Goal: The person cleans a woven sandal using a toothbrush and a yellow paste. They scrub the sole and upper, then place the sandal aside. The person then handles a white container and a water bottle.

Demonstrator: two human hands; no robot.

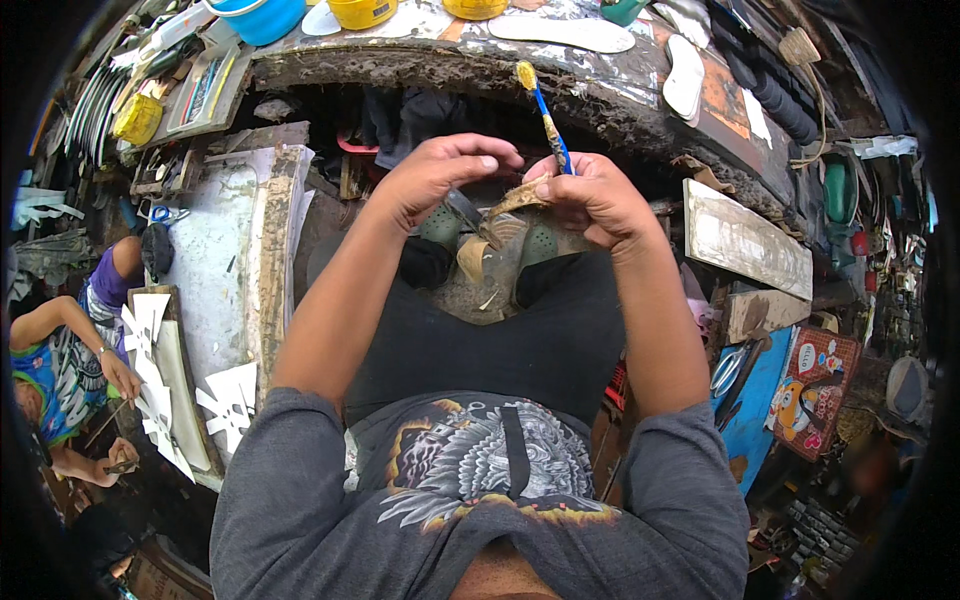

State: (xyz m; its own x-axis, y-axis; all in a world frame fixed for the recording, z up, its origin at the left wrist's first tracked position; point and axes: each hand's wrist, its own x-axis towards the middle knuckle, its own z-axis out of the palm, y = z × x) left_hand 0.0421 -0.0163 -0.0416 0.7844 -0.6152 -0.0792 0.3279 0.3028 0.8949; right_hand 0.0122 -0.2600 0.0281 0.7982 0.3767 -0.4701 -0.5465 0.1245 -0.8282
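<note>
My right hand (pixel 597 203) is closed around the blue handle of a toothbrush (pixel 548 125), whose yellowed bristle head points up and away toward the bench. The same hand pinches a tan, curled strip (pixel 515 200), its material unclear, which hangs toward my lap with a loose curl at its lower end. To its left, my left hand (pixel 440 172) is held with fingers stretched toward the strip and thumb apart, apparently holding nothing. Below the hands, green perforated clogs (pixel 538 243) are on my feet.
Across the front runs a worn workbench (pixel 430 65) with yellow tubs (pixel 362 12), a blue basin (pixel 258 18) and white sole-shaped pieces (pixel 562 34). White cut-outs (pixel 150 400) lie at left near another person (pixel 75 340). Scissors (pixel 729 370) rest on a blue board at right.
</note>
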